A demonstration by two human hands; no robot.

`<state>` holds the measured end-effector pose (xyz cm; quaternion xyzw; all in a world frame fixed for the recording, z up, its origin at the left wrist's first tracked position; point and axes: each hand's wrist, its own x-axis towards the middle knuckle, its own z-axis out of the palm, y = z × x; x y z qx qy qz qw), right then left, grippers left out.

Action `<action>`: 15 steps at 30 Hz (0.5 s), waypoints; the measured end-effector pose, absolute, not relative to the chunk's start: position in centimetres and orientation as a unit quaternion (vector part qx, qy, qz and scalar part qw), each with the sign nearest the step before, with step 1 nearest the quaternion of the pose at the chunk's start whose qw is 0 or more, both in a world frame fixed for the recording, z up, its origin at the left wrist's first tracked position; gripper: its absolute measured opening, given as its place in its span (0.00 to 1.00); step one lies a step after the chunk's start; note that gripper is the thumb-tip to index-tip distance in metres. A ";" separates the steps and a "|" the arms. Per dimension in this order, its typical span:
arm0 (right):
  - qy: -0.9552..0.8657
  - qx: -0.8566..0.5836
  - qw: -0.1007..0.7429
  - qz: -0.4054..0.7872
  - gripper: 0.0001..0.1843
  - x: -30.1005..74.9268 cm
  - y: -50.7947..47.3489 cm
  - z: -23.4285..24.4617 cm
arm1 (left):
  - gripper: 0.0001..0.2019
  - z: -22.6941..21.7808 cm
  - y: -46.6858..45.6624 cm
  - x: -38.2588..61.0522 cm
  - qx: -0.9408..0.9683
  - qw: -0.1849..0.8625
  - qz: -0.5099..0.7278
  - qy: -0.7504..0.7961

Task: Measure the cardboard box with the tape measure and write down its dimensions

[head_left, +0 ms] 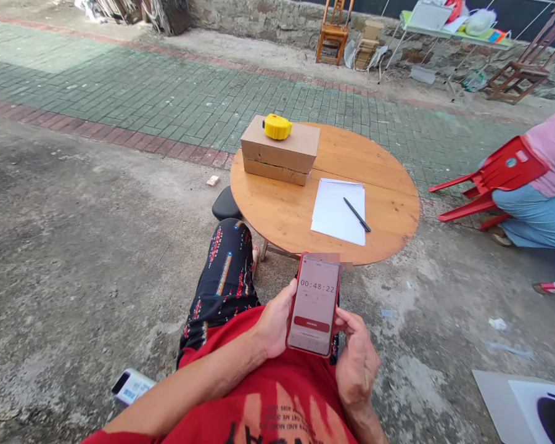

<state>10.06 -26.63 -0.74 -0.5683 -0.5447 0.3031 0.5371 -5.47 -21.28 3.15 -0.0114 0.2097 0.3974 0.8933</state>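
Observation:
A red-cased phone [314,305] with a timer on its screen is held over my lap in both hands. My left hand [272,324] wraps its left edge, thumb near the screen. My right hand [356,357] grips its right edge. Ahead stands a round wooden table [282,209]. On the table lie two stacked cardboard boxes [280,151] with a yellow tape measure [277,126] on top, and a white sheet of paper [335,213] with a black pen [356,214] across it.
A person in a pink top sits on a red plastic chair [494,179] at the right. A black stool [226,203] stands left of the table. Wooden chairs [333,31] and a cluttered table [453,28] line the far wall. White sheets [527,404] lie on the concrete at lower right.

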 end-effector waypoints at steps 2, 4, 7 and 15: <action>-0.536 -0.566 0.544 0.312 0.25 10.1 -26.6 -0.7 | 0.29 3.2 -21.3 -5.5 -0.010 0.891 0.400 0.217; -0.531 -0.565 0.546 0.316 0.25 10.1 -26.6 -0.7 | 0.30 3.2 -21.3 -5.5 -0.009 0.887 0.400 0.230; -0.530 -0.567 0.545 0.316 0.25 10.1 -26.7 -0.6 | 0.29 3.3 -21.3 -5.5 -0.007 0.881 0.398 0.256; -0.528 -0.571 0.545 0.314 0.24 10.1 -26.6 -0.6 | 0.29 3.3 -21.3 -5.5 -0.008 0.884 0.400 0.240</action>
